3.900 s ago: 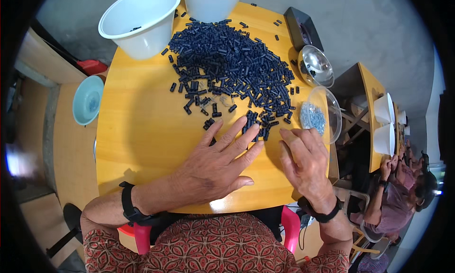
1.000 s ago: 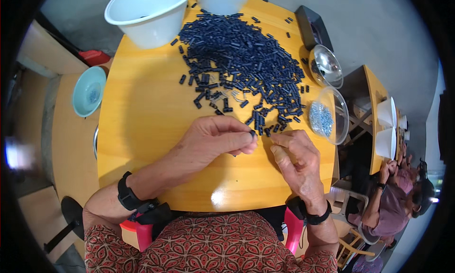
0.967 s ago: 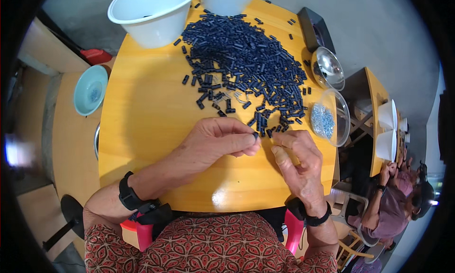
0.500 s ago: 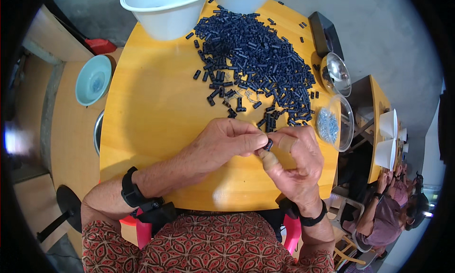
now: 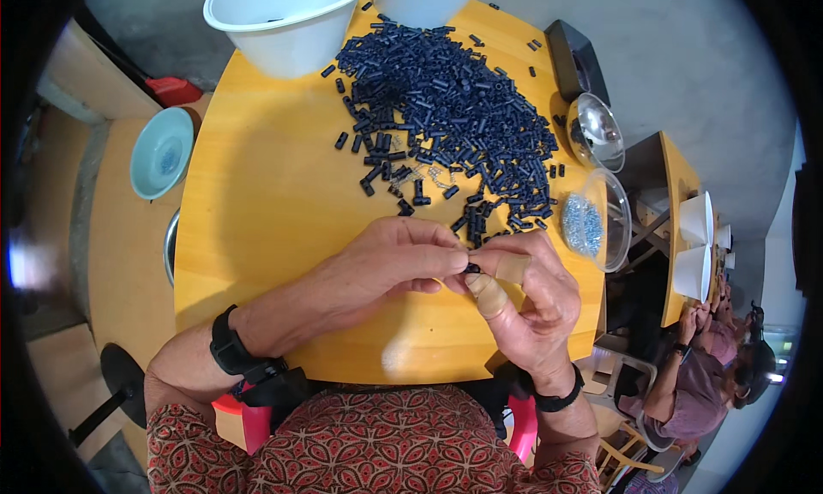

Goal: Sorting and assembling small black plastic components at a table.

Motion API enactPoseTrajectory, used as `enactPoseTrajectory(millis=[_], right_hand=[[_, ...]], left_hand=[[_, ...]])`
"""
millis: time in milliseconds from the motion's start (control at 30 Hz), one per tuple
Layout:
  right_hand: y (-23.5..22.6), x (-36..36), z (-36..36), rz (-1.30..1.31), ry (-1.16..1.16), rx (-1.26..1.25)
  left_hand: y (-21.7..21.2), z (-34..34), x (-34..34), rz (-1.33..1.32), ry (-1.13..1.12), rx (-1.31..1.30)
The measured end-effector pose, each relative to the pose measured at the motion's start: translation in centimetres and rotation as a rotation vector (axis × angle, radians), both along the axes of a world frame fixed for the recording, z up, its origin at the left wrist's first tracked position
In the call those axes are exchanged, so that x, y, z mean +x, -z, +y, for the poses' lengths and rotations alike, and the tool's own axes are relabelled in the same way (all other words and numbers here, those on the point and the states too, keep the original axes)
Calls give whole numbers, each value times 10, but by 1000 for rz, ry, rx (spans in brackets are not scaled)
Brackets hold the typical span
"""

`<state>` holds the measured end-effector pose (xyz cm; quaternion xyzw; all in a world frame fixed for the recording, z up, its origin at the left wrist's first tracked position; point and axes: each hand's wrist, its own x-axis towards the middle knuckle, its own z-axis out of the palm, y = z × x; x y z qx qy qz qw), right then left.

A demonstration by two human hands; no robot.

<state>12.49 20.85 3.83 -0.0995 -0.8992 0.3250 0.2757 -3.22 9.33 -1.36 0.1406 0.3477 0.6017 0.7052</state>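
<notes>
Over the near part of the yellow table, my two hands meet fingertip to fingertip. Between them sits a small black plastic part, mostly covered by the fingers. My left hand is closed, its thumb and forefinger pinching one side of the part. My right hand pinches the other side, with tan covers on thumb and forefinger. Just beyond the fingertips spreads a big heap of short black tubular parts. Thin metal springs lie among the pieces at its near edge.
Two white tubs stand at the far edge. Along the right are a black tray, a metal bowl and a clear bowl holding small silvery pieces. A turquoise basin is at left. Another person sits far right.
The black part has turned between my fingers and shows less than before. Both hands have come closer together, and the whole view has shifted slightly.
</notes>
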Motion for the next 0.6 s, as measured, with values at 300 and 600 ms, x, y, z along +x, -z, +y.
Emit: enactPoseTrajectory(millis=[300,600], right_hand=[[10,0,-1,68,63,155],[10,-7,-1,89,44,375]], left_hand=[[0,1,2,51,-73,27],[-1,0,-1,64,-44,66]])
